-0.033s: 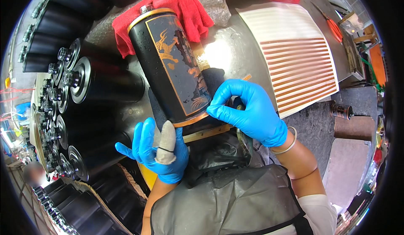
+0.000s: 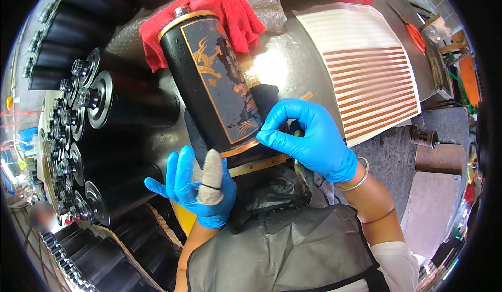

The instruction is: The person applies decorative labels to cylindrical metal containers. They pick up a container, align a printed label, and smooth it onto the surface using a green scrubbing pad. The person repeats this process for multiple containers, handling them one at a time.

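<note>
Label mostly on the can (image 2: pixel 212 85); our right hand (image 2: pixel 308 138) pinches the gold strip (image 2: pixel 246 146) at its base, left hand (image 2: pixel 196 185) braces open beneath; strip unfinished.

We see a tall black cylinder (image 2: pixel 212 90) lying tilted on the bench, its capped end far and to the left, its base near, toward the middle. A dark label with gold artwork and a thin gold border runs along its side, and a gold band rings the far shoulder. Water beads cover the black surface. A thin gold strip (image 2: pixel 243 148) curves around its near base.
</note>
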The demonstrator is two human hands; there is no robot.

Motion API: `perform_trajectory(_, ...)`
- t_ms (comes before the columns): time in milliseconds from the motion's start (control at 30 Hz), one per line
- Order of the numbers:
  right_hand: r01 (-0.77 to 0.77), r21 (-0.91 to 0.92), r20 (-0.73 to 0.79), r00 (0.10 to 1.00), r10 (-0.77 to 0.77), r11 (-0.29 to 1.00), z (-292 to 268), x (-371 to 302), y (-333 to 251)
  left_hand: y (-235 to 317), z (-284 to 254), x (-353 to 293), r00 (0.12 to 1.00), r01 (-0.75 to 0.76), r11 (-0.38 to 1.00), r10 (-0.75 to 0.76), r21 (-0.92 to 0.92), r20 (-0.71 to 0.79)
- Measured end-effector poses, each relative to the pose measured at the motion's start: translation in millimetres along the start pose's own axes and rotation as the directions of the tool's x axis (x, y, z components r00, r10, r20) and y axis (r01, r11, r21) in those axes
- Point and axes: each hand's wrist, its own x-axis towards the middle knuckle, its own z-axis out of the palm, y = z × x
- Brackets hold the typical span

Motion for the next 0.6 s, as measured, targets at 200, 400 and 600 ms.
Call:
perform_trajectory(200, 0.166, -0.128, -0.024, 0.985, -0.170, 0.978, 1, 1, 6, 28, 12, 8, 0.996, 0.058, 0.997, -0.055, -0.044, 0.065)
perform_trajectory(400, 0.340, -0.352, -0.008, 0.931, -0.366, 0.872, -3, 5, 6, 21, 5, 35, 0.955, 0.237, 0.910, -0.155, -0.340, 0.251)
perform_trajectory(600, 0.338, -0.329, 0.022, 0.936, -0.350, 0.882, -2, 5, -3, -2, 10, 27, 0.881, 0.456, 0.665, -0.241, -0.592, 0.408)
